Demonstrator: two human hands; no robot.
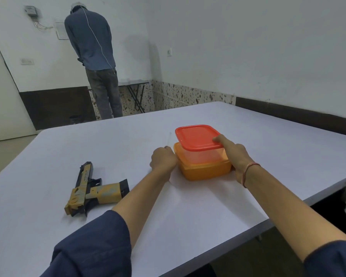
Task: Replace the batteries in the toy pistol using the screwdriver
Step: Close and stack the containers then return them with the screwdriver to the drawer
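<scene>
Opening the stacked boxes, seemingly to fetch screwdriver and batteries, neither in sight: right grip clasping the red-lidded clear box, thumb on the lid's edge; left grip curled against the orange box beneath, holding anything or not impossible to tell. Next, likely prising the lid up while pinning the stack down. Lying untouched on the surface, left of both arms, the toy pistol; far off, a person facing the wall, blocking nothing.
</scene>
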